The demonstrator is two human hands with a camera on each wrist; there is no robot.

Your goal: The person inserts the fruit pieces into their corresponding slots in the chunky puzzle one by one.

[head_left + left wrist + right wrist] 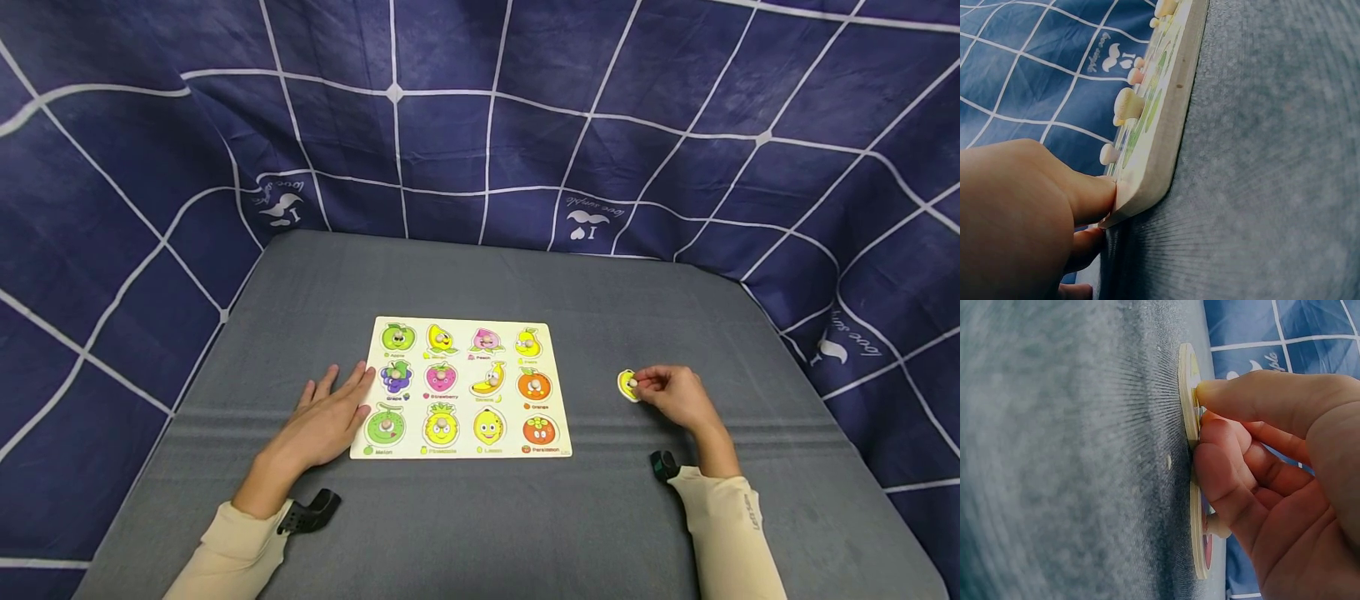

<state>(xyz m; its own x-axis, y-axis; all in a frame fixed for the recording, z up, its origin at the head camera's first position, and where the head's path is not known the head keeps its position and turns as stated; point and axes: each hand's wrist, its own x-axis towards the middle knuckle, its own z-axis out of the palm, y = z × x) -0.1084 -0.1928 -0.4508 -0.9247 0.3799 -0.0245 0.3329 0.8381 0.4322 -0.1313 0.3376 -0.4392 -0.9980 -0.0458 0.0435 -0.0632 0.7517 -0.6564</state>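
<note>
On the grey table lies a wooden fruit puzzle board (460, 452), its printed fruits in several rows, most with small pegs. My left hand (327, 419) reaches its left side with spread, straight fingers, the index finger at the edge. In the left wrist view the thumb (1088, 195) touches the board's corner. Off to the right, my right hand (678, 396) pinches a yellow lemon puzzle piece (626, 384) between thumb and fingertips, close to the cloth. A second wooden piece (1196, 540) with a peg and a reddish face shows below those fingers in the right wrist view.
A grey cloth (465, 517) covers the table. Dark blue curtains (450, 142) with white grid lines rise behind it and along both sides. A black wrist device (310, 512) sits at the left cuff and another device (663, 466) at the right.
</note>
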